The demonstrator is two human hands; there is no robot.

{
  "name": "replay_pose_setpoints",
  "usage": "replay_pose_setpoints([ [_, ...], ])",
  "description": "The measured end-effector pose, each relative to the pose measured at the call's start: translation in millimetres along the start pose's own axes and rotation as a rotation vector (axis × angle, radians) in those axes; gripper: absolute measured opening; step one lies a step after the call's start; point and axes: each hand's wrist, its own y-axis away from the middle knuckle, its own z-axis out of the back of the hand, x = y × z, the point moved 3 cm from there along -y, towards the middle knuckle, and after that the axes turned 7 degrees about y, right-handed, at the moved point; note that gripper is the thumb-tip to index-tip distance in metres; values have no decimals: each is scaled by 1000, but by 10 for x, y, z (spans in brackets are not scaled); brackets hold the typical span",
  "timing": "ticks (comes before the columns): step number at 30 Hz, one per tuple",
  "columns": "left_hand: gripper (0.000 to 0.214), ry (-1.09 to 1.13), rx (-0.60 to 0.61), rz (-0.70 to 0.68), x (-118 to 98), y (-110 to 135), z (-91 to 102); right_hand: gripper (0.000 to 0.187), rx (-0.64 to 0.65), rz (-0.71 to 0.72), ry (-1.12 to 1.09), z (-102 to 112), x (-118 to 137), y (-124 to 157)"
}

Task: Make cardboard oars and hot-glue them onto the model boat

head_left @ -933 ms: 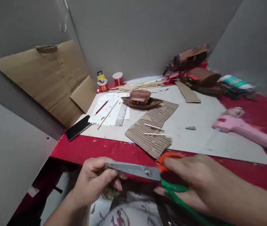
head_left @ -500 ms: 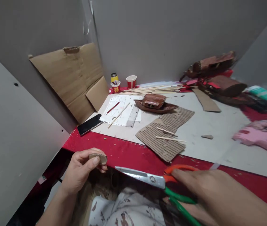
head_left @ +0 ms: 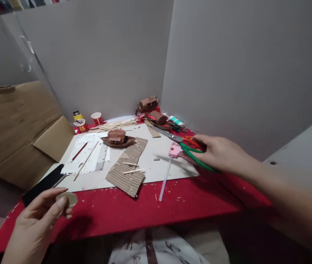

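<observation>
My left hand (head_left: 36,223) is at the lower left over the red table edge, pinching a small rounded cardboard piece (head_left: 68,199) between thumb and fingers. My right hand (head_left: 219,154) reaches out over the right side of the table, closed round the orange and green handles of a pair of scissors (head_left: 182,141). The closed blades point away to the left, above a pink glue gun (head_left: 176,150). A clear glue stick (head_left: 165,179) runs from the gun toward the table's front.
On the white board (head_left: 161,161) lie corrugated cardboard sheets (head_left: 127,174) with short sticks, a brown model boat (head_left: 117,137), a paper plan with a ruler (head_left: 90,156) and a black phone (head_left: 44,183). Cups (head_left: 97,118), long sticks and more models sit at the back. Large cardboard (head_left: 15,128) leans at left.
My right hand has carried the scissors from near my lap out over the right side of the table. My left hand has moved left with the cardboard piece. The view has swung right.
</observation>
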Motion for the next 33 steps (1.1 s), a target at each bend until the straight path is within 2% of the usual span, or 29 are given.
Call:
replay_pose_setpoints([
  [4,44,-107,89,0,-85,-121,-287,32,94,-171,-24,-70,-412,-285],
  [8,43,-151,210,-36,-143,-308,-595,32,141,-286,-34,-232,-692,-488],
  [14,33,-129,368,-52,-131,-666,-924,34,170,-364,17,-523,-950,-525],
  [17,30,-81,392,-65,-130,-814,-1066,38,185,-345,30,-560,-995,-459],
  [21,30,-54,406,-28,-127,-961,-1307,49,192,-288,21,-496,-951,-372],
  [26,22,-69,463,-149,-152,-1045,-1598,43,188,-373,40,-552,-924,-272],
  [30,21,-117,504,-174,-95,-1054,-1707,40,212,-357,132,-613,-925,-128],
  [31,21,-126,512,-170,-74,-1054,-1720,38,180,-339,180,-583,-911,-87],
  [33,22,-145,533,-164,-29,-1054,-1743,37,12,-266,259,-457,-814,-15],
])
